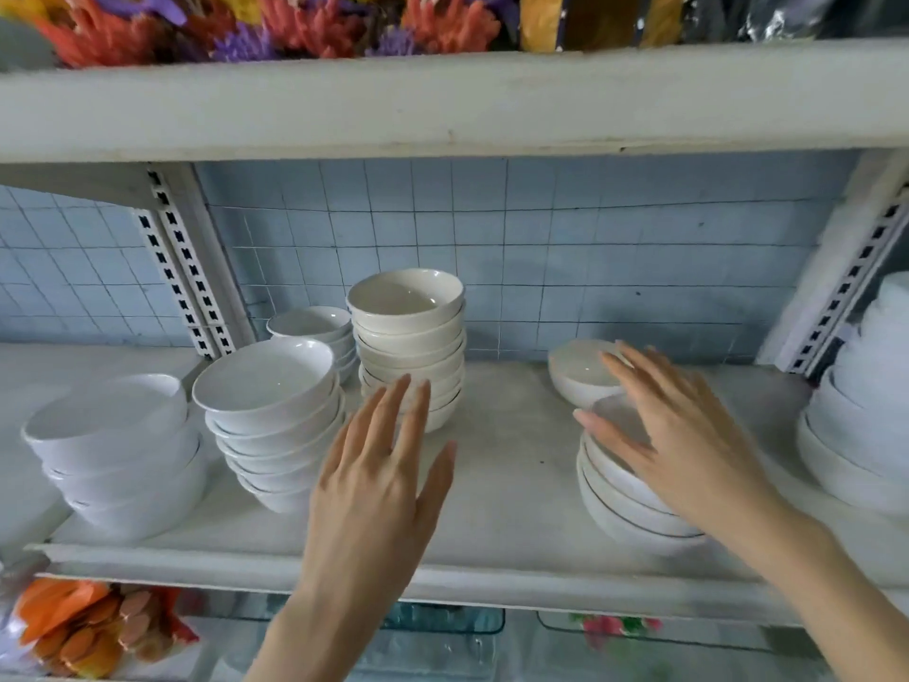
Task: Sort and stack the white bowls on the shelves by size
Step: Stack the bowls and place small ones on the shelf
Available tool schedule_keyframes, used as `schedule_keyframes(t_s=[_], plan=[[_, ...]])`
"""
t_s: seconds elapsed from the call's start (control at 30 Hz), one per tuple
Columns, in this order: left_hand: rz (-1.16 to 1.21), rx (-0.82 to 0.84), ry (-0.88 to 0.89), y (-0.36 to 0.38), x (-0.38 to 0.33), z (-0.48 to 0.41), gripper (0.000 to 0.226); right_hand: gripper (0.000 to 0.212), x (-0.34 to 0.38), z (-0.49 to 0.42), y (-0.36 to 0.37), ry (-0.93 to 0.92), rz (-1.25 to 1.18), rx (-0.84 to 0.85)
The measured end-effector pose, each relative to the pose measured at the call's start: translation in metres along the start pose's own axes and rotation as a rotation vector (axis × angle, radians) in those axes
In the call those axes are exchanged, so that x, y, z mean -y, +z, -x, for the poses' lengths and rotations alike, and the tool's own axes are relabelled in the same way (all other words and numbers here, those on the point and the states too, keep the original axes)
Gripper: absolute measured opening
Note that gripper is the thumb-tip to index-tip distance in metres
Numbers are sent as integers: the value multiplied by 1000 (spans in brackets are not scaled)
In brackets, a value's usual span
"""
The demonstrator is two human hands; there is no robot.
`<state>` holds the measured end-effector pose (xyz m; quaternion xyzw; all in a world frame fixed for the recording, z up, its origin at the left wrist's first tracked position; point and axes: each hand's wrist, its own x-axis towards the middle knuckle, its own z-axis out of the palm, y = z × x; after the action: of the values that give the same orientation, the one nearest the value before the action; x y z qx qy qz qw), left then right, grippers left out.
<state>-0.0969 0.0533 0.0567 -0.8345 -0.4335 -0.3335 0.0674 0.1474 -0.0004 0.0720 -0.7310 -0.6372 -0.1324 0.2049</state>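
Observation:
White bowls stand in stacks on the middle shelf [506, 489]. A tall cream stack [410, 337] is at the centre back, with a short stack [315, 332] to its left. In front of these are a leaning stack [275, 415] and a wider stack [118, 455] at the far left. My left hand [378, 465] hovers with straight fingers just in front of the cream stack, holding nothing. My right hand [674, 435] reaches with spread fingers over a stack of dark-rimmed bowls [634, 509], near a single bowl [580, 376] behind it.
Large white bowls [861, 425] are stacked at the right edge beyond a slotted upright [846, 283]. Another slotted upright [182, 268] stands at the back left. Artificial flowers [246, 27] fill the shelf above. Blue tiles [590, 248] back the shelf. Packaged goods [83, 627] lie below.

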Motion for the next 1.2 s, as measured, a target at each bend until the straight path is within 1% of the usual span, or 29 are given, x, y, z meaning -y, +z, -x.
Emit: schedule_keyframes(t_s=[0.03,0.1,0.2,0.27,0.3,0.37,0.5,0.6,0.7,0.77,0.83,0.93,1.03,1.13,1.2], plan=[[23,8,21,5,-6,-5,54,75,-10,0,-4,36,-32,-11],[55,53,49,18,-15,-15,51,71,-30,0,-12,131,-115,21],[94,149,67,39,-27,-34,48,72,-61,-5,-12,257,-259,80],[121,234,54,55,-37,-49,50,72,-80,-11,-5,299,-325,96],[126,286,51,63,-42,-56,52,73,-89,-14,0,307,-340,101],[63,366,87,81,-48,-71,56,75,-104,-22,10,320,-349,129],[-3,538,100,115,-57,-101,65,81,-125,-39,35,319,-352,255],[-27,622,97,138,-60,-119,75,90,-138,-51,55,308,-399,340],[-51,703,113,160,-62,-132,84,97,-147,-63,75,288,-377,406],[-39,751,115,172,-64,-138,85,93,-150,-68,85,276,-362,449],[44,777,76,182,-66,-142,83,91,-152,-70,91,267,-408,454],[225,790,-17,192,-67,-146,80,78,-152,-73,97,249,-522,408],[431,797,-142,196,-67,-146,86,62,-150,-76,102,214,-564,351],[547,780,-188,195,-66,-145,86,51,-149,-78,103,231,-594,315],[608,737,-202,194,-68,-145,79,45,-148,-78,104,257,-642,297]])
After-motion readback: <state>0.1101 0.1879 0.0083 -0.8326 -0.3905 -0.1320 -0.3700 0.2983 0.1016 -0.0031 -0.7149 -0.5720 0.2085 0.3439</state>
